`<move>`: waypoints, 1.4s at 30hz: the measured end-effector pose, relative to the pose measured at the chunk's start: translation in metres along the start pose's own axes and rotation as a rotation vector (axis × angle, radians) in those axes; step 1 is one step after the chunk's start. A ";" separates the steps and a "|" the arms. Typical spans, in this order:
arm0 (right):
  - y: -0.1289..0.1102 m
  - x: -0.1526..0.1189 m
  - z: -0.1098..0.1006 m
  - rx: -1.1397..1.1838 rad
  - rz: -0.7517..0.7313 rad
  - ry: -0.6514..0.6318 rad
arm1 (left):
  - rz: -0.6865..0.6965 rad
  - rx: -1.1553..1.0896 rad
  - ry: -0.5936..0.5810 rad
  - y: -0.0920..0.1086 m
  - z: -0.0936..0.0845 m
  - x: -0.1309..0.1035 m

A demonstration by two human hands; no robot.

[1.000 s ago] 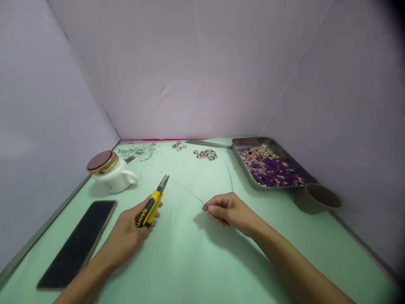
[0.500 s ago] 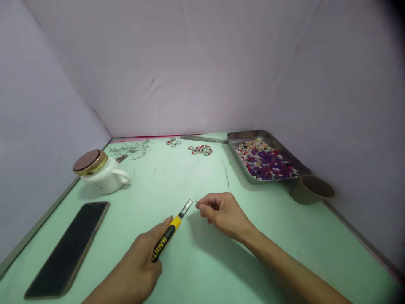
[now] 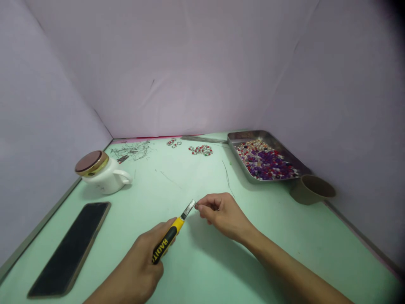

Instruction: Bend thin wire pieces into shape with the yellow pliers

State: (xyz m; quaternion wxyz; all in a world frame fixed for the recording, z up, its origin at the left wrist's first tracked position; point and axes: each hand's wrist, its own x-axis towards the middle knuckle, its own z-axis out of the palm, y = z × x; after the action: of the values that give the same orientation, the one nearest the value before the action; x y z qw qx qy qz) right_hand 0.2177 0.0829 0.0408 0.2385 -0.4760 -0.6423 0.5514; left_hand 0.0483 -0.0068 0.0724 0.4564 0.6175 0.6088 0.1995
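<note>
My left hand (image 3: 147,257) is wrapped round a yellow and black tool (image 3: 167,240) with a short flat metal tip, which points up and to the right. The metal tip is close to the fingertips of my right hand (image 3: 220,211); whether they touch is hard to tell. The thumb and forefinger of my right hand are pinched together, on something too small to make out. Beyond my right hand a thin wire (image 3: 227,175) lies on the pale green table (image 3: 177,274).
At the left are a white mug (image 3: 109,176) with a lid and a phone (image 3: 71,249). Wire scraps (image 3: 134,150), beaded pieces (image 3: 202,150) and thin rods (image 3: 204,139) lie at the back. A metal bead tray (image 3: 253,179) and a brown cup (image 3: 311,190) stand at the right.
The tool in my left hand has moved slightly right, bringing its metal tip nearer my right fingertips. My right hand has hardly moved.
</note>
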 end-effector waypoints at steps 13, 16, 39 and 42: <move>0.007 -0.004 0.002 -0.352 -0.325 0.092 | -0.010 0.183 0.017 -0.023 0.004 -0.002; 0.007 -0.004 0.001 -0.386 -0.362 0.113 | -0.023 0.168 -0.030 -0.001 -0.001 -0.001; 0.002 -0.001 -0.006 -0.068 -0.083 0.048 | -0.206 -0.042 -0.076 -0.017 0.001 -0.009; 0.001 -0.003 -0.006 -0.091 -0.112 0.042 | -0.207 -0.033 -0.073 -0.016 0.002 -0.010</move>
State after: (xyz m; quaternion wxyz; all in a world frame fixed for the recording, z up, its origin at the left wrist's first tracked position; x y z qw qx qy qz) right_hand 0.2242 0.0834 0.0420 0.2607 -0.4613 -0.6869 0.4974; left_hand 0.0388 -0.0191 0.0618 0.5065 0.5508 0.6488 0.1385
